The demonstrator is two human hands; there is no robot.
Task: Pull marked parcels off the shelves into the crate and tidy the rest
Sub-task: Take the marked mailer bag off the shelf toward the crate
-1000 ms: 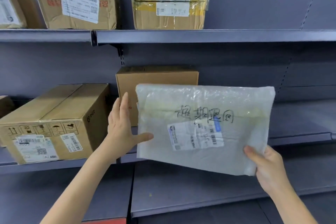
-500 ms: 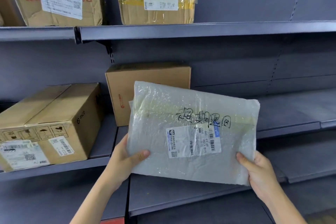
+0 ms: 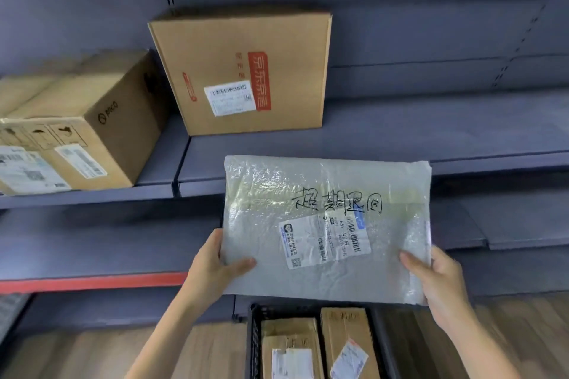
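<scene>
Plastic bubble mailer (image 3: 326,224) with handwritten marking, held in air before shelf (image 3: 338,144), long axis left-right. Black crate (image 3: 254,344) directly below, near its lower edge, two cardboard parcels inside. Left hand (image 3: 215,264) pinches lower-left corner; right hand (image 3: 437,277) grips lower-right, thumbs on front. Judgement: straight lowering needed.

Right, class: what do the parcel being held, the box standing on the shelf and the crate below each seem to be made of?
Held parcel: probably plastic bubble-wrap mailer, glossy and crinkled with a bumpy texture. Standing box: corrugated cardboard, matte brown, with folded edges. Crate: seemingly black moulded plastic, with a perforated wall. Shelf: likely painted metal, smooth grey.
</scene>
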